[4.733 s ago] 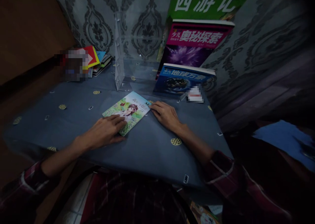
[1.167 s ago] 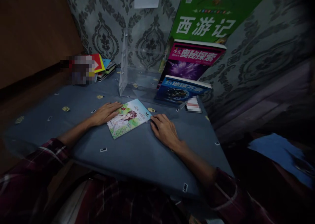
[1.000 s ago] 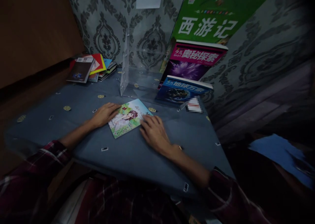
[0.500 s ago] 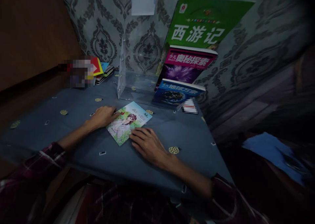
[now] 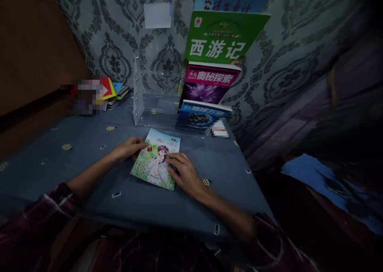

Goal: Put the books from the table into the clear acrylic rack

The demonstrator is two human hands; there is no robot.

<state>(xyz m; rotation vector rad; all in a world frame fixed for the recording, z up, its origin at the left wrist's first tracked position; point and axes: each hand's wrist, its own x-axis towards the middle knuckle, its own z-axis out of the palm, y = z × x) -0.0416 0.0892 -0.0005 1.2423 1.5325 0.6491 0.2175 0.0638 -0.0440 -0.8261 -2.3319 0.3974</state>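
Observation:
A thin book (image 5: 155,160) with a drawn girl on its green and light-blue cover lies face up on the table, a little tilted towards me. My left hand (image 5: 131,148) is closed at its upper left edge, one digit on the cover and the other fingers partly hidden beside the edge. On the opposite side, my right hand (image 5: 186,175) has its fingertips on the right edge, over part of the cover. Behind the book stands a clear plastic rack (image 5: 137,92). The rack's right side holds upright books, among them a green book (image 5: 221,38).
A purple book (image 5: 206,84) and a blue book (image 5: 200,118) stand lower in the rack. A pile of books (image 5: 118,96) lies at the back left. A small white blurred object (image 5: 220,128) sits beside the rack. Blue cloth (image 5: 311,172) lies right of the table (image 5: 86,172).
The book has turned counterclockwise, so its title end now points more towards the rack. My right hand has moved along with its right edge. The whole view has shifted slightly.

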